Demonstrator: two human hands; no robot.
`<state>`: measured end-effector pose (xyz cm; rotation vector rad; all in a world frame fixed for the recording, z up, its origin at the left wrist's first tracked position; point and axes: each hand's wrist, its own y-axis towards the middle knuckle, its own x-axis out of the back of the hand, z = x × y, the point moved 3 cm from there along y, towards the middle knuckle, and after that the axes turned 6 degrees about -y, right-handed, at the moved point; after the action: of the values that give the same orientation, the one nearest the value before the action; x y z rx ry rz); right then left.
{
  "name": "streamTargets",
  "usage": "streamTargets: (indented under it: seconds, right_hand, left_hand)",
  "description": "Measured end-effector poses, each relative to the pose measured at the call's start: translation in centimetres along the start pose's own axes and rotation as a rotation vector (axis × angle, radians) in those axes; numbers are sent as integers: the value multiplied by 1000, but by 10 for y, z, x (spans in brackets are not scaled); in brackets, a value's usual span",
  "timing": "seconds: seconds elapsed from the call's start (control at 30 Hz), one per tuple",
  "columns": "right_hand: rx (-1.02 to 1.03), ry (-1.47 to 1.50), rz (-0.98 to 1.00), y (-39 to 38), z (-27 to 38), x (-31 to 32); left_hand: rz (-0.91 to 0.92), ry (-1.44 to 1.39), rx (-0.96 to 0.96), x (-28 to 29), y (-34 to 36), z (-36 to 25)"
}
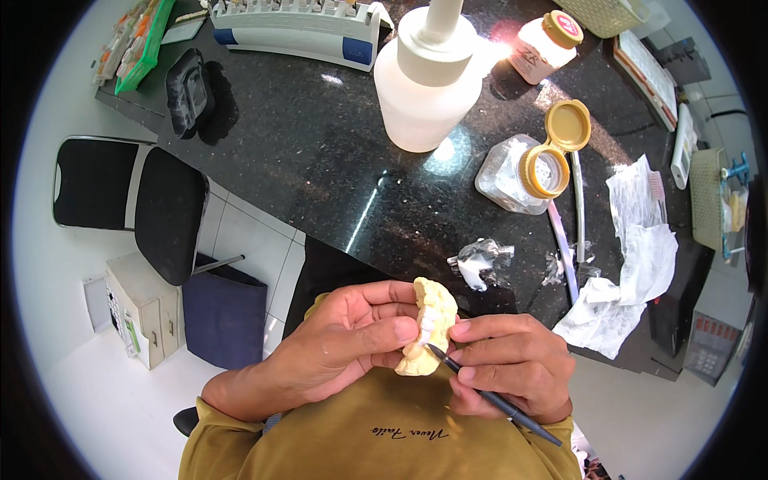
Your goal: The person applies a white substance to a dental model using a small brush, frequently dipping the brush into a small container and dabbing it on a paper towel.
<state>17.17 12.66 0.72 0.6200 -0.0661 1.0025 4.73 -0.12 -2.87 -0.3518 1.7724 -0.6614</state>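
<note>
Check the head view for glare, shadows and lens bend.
Head view: white glare on the counter by the pump bottle, and a flare at the left edge of the closed jar; head view: a dark shadow or reflection right of the tray; head view: counter edges bend, corners go black; head view: cast and tool look fairly sharp.

Ahead of the hands point(516, 360) spreads a dark, speckled, glossy surface point(280, 176), catching a bright patch of glare point(448, 152). To their left stand a black-padded chair point(168, 208) and a pale cabinet point(166, 316), with a white wall point(38, 208) farther out. Light floor tiles point(250, 228) show between chair and surface.
</note>
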Motion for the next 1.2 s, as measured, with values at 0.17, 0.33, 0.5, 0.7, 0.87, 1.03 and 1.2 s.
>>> streamTargets:
  seconds: [0.17,0.33,0.5,0.7,0.87,1.03,1.2]
  right_hand:
    - [19,6,17,2,-1,0]
    - [16,4,33,2,-1,0]
    - [5,-9,42,3,0,0]
    - [5,22,22,1,-2,0]
    - [2,11,37,2,-1,0]
    - [1,-12,43,4,-1,0]
    - [4,-18,40,4,0,-1]
  left_hand:
    - [-6,15,13,0,0,-1]
    - [-14,13,20,-1,0,-2]
    - [-10,15,21,-1,0,-2]
    - [-1,15,25,-2,0,-3]
    - [21,-4,17,-1,1,-2]
    - [26,-11,18,0,2,-3]
    - [13,-20,20,-2,1,-3]
